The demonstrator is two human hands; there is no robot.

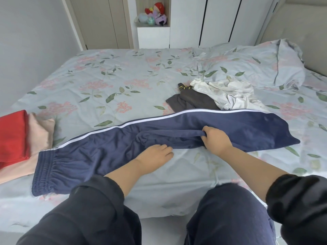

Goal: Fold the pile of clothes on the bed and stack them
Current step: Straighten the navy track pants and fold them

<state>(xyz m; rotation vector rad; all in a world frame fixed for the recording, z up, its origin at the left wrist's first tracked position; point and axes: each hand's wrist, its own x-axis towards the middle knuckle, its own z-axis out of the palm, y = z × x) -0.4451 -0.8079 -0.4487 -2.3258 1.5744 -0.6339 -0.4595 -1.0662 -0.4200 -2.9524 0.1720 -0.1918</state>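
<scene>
While the navy track pants (230,128) lie stretched from left to right across the near part of the bed (106,76), both hands are on them. Their gathered elastic end (46,172) sits at the near left, and a white stripe (123,125) runs along their far edge. The left hand (154,156) rests flat on the near edge of the pants about midway along, its fingers straight and together. Just to the right of it, the right hand (215,138) has its fingers curled round a bunched fold of the navy cloth and grips it.

At the left edge of the bed a folded red garment (12,135) lies on top of a folded pink garment (39,133), and the pink one touches the elastic end of the pants. Beyond the pants, to the right, a crumpled dark grey garment (192,100) lies partly under a crumpled white garment (228,94). Farther right a flowered pillow (265,66) rests by the headboard. Plush toys (155,15) sit in a niche in the far wall.
</scene>
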